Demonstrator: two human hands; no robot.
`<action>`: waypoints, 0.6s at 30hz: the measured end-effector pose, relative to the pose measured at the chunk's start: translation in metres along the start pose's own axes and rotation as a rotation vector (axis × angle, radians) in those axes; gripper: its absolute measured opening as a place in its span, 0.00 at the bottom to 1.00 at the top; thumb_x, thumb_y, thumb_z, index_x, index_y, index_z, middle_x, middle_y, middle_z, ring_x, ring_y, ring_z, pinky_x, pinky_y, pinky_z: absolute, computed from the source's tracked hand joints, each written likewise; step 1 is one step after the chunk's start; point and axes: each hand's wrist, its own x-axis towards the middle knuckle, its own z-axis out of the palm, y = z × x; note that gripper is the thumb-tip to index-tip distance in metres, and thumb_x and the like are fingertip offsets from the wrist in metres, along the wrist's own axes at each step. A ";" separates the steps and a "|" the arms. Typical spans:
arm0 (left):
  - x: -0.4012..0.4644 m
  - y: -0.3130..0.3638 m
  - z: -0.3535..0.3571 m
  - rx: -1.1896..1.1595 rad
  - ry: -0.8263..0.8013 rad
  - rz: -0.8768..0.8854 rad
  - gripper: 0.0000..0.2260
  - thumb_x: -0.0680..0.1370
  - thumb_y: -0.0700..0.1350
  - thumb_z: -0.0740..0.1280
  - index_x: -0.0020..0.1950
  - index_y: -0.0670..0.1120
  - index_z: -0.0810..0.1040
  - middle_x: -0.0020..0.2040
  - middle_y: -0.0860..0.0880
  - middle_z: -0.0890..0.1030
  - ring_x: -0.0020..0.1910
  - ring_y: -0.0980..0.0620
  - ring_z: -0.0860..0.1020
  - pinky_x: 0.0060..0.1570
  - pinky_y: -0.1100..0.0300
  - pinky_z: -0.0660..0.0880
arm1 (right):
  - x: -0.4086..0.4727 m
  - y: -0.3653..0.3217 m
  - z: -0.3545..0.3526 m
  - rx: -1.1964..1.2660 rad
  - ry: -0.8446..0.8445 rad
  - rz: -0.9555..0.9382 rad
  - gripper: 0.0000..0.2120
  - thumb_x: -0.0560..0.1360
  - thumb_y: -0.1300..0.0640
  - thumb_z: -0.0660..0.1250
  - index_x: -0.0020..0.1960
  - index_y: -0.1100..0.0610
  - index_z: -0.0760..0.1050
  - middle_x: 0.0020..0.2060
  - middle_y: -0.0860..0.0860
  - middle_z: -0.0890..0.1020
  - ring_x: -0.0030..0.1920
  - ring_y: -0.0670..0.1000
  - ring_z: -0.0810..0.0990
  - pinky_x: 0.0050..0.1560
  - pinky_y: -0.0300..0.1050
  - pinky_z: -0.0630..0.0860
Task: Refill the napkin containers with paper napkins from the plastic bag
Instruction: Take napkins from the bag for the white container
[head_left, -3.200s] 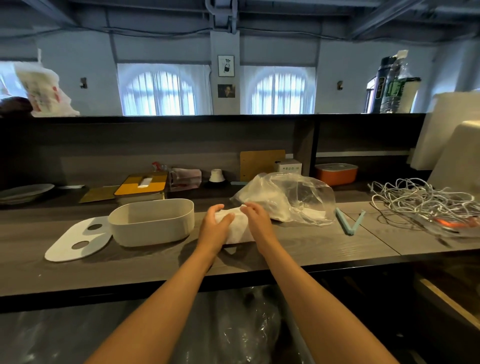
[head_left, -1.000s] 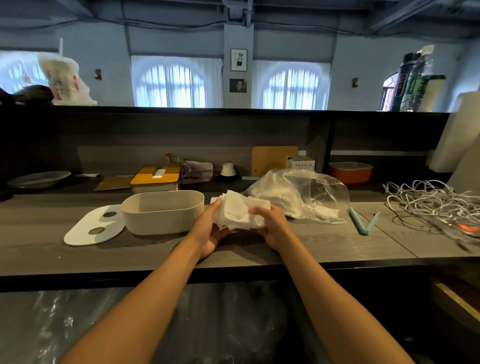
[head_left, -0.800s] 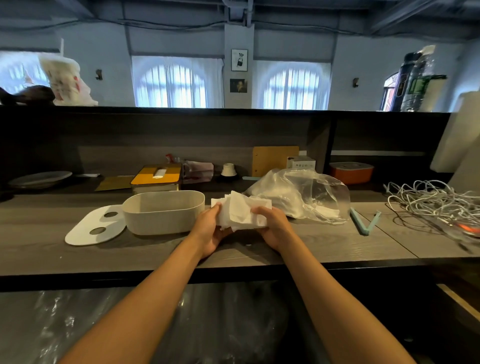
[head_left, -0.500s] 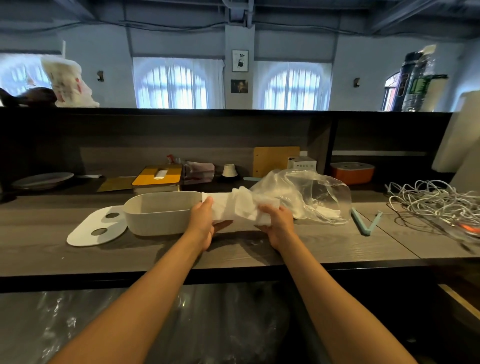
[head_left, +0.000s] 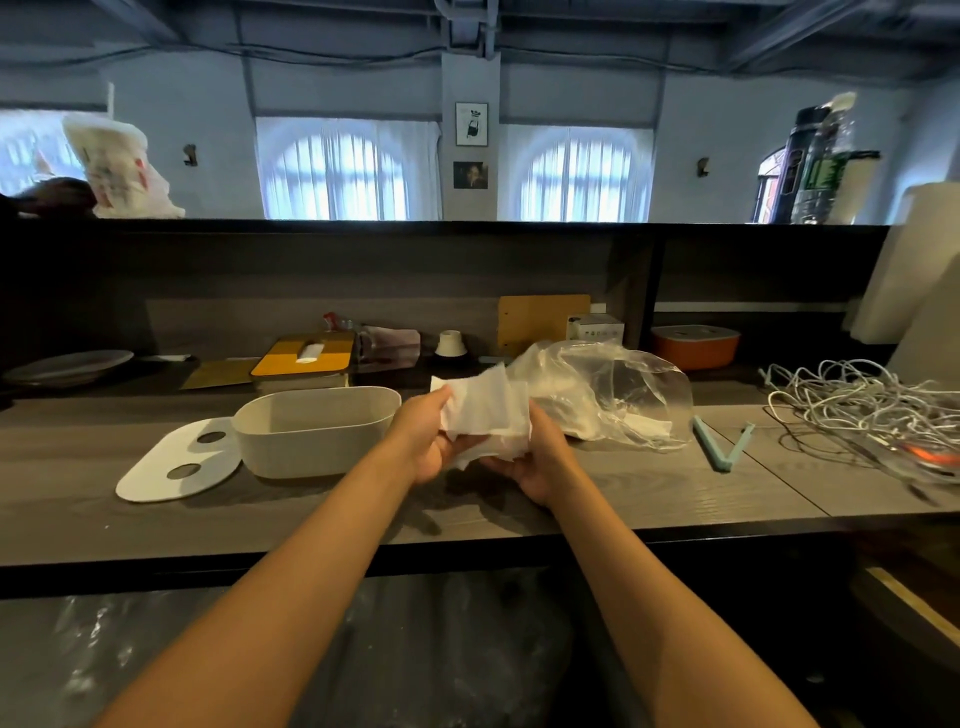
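- Paper napkins (head_left: 485, 415): a loose white wad held up off the worktop (head_left: 363, 514), nearest of the task's things, just right of the open container. Both hands carry it, which I judge is to keep the soft stack together.
- Left hand (head_left: 423, 441): fingers curled round the wad's left edge, thumb on top, on the side next to the container.
- Right hand (head_left: 537, 460): cupped under the wad's right and lower edge, fingers gripping it from beneath so the sheets do not sag or drop.
- Napkin container (head_left: 317, 428): a pale oval tub just left of the hands, open and, as far as its inside shows, with no napkins in it yet. It looks ready to receive the wad.
- Lid (head_left: 176, 462): flat, white, two holes, lying on the worktop against the tub's left side, out of the way of filling.
- Plastic bag (head_left: 608, 395): clear and crumpled, lying just behind and right of the hands with a few napkins left inside, its mouth apparently towards them.
- Orange-topped box (head_left: 304, 358): farther back, closed.
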 end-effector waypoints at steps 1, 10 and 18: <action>0.003 -0.003 0.000 0.023 0.025 -0.013 0.06 0.84 0.44 0.59 0.52 0.43 0.71 0.49 0.42 0.79 0.47 0.43 0.79 0.46 0.43 0.79 | 0.003 0.001 -0.001 0.038 -0.005 0.037 0.21 0.81 0.42 0.58 0.66 0.54 0.73 0.56 0.58 0.81 0.53 0.59 0.81 0.39 0.51 0.80; 0.014 -0.011 0.006 0.358 0.103 0.089 0.17 0.85 0.46 0.58 0.72 0.42 0.70 0.65 0.41 0.77 0.55 0.45 0.77 0.56 0.48 0.78 | 0.004 0.002 0.002 -0.192 -0.010 -0.039 0.17 0.78 0.63 0.65 0.67 0.59 0.71 0.58 0.58 0.77 0.52 0.56 0.78 0.40 0.51 0.80; 0.025 -0.021 -0.025 0.282 0.111 0.181 0.20 0.82 0.57 0.61 0.67 0.45 0.73 0.62 0.44 0.77 0.56 0.45 0.77 0.52 0.52 0.77 | -0.003 -0.002 -0.002 -0.118 0.000 -0.289 0.15 0.73 0.62 0.64 0.59 0.55 0.76 0.55 0.57 0.77 0.52 0.56 0.76 0.34 0.42 0.75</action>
